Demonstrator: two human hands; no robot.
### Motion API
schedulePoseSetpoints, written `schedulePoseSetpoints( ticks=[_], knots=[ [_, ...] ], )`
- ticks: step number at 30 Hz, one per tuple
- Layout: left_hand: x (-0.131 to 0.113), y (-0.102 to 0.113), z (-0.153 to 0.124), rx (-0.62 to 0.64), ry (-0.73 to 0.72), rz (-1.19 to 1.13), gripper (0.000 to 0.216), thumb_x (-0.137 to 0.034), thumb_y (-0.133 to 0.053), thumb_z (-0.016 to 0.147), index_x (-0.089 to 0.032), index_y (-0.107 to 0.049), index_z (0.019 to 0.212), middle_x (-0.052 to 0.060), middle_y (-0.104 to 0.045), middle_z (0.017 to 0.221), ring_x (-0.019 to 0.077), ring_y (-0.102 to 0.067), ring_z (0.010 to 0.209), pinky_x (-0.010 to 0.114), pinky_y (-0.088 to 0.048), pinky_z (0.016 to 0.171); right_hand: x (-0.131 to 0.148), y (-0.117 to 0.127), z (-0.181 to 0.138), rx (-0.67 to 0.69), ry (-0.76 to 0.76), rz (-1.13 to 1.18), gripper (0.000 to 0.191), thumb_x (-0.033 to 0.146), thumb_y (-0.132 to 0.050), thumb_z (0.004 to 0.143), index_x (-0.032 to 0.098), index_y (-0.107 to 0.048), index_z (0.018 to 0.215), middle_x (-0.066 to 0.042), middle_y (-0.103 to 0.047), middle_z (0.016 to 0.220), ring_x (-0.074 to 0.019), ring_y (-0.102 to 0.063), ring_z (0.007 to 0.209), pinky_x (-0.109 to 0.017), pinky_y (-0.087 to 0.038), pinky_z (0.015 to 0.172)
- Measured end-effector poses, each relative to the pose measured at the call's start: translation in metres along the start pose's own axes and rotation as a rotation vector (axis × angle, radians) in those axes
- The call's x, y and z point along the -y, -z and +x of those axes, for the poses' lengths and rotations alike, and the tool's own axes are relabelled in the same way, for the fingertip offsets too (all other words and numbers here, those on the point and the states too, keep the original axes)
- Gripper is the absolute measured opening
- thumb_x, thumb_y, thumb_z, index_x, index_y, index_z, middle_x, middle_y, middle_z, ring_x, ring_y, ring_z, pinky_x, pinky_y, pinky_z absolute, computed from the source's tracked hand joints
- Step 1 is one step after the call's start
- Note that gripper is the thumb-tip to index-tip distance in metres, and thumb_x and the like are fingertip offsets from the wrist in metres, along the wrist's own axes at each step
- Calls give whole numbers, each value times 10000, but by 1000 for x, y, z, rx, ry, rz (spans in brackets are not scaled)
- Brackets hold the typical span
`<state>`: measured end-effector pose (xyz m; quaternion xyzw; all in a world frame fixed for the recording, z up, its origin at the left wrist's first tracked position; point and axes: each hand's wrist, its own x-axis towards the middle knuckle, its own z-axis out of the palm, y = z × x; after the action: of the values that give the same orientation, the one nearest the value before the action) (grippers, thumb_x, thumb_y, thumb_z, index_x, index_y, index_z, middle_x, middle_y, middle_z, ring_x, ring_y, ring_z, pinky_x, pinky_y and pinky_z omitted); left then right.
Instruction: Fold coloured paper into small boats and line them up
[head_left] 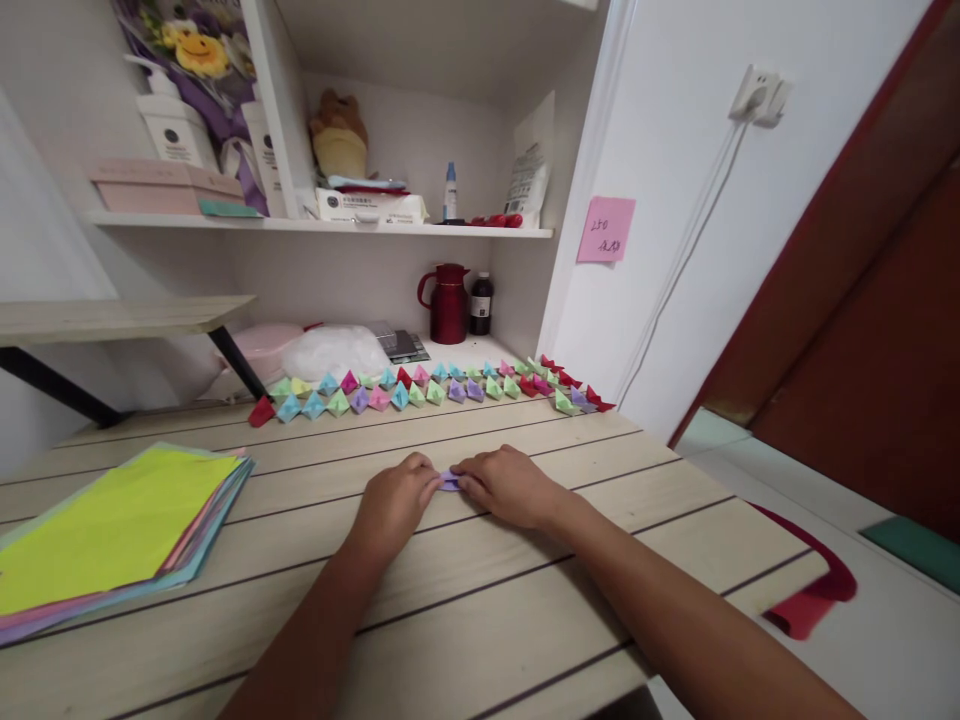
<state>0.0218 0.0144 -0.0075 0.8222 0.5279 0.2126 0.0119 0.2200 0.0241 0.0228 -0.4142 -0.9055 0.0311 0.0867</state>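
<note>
A small folded piece of purple paper [450, 481] lies low over the wooden table, mostly covered by my fingers. My left hand [397, 500] pinches its left end between thumb and fingers. On the other end, my right hand [510, 485] is closed with its fingers pressed to the paper. Beyond the hands, several small folded paper boats [401, 397] in many colours stand in rows along the table's back edge. A stack of coloured paper sheets [142, 515], yellow on top, rests at the left.
The striped wooden table [525, 610] ends at a right edge, with a red stool [806, 600] beyond it. A small raised stand [120, 315] is at back left. A red jug [448, 305] and dark bottle [481, 305] stand behind the boats, under a shelf [330, 226].
</note>
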Motion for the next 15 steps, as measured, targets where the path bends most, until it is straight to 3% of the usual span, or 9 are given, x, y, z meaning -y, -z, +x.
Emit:
schedulePoseSetpoints(
  ticks=[5,10,15],
  knots=[
    [-3,-2,2,-24,-27,115,250,-279,-463,945,-210,-697,889,43,-673,889,179,-638,763,282,-442,698,4,-11,4,-74,-2,-80,297,398,-472,951,248,-642,1143,-77,-656,946,-221,-595,898,-346,-373,787],
    [-7,-2,0,-36,-92,191,242,-245,-460,946,-201,-691,886,55,-666,856,204,-640,785,315,-447,729,11,-20,13,-195,-5,-142,283,401,-520,929,187,-705,931,-102,-582,1014,-240,-515,983,-363,-356,810],
    [-5,-4,-1,-49,-129,217,248,-244,-452,953,-195,-678,862,52,-662,830,208,-637,784,319,-439,706,10,-21,17,-128,-2,-18,318,466,-586,878,172,-687,945,-82,-596,923,-223,-535,931,-335,-374,813]
  ],
)
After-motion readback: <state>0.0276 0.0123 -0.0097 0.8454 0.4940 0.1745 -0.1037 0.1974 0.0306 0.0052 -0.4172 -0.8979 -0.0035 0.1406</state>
